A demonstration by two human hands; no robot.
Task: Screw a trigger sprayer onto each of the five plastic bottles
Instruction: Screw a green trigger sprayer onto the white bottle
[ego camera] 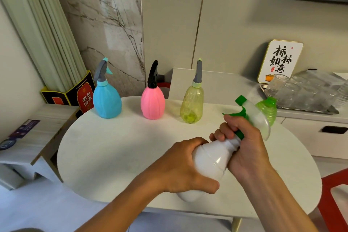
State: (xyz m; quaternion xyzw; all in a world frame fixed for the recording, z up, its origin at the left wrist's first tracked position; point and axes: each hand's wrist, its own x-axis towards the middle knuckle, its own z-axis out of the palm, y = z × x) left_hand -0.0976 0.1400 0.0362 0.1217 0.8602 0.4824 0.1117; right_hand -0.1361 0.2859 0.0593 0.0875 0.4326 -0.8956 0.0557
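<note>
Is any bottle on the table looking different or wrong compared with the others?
Yes. The green bottle at the right end has no sprayer visible on its neck, unlike the blue, pink and yellow bottles. Nothing looks spilled or damaged.

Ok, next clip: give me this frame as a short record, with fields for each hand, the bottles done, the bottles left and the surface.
left hand: left hand grips the body of the white bottle, held tilted above the table
right hand: right hand wraps the neck, at the collar of the green and clear sprayer
bottles with sprayers on: blue bottle, pink bottle, yellow bottle
bottles left: green bottle, partly hidden, no sprayer visible on it
surface: white oval table
</note>
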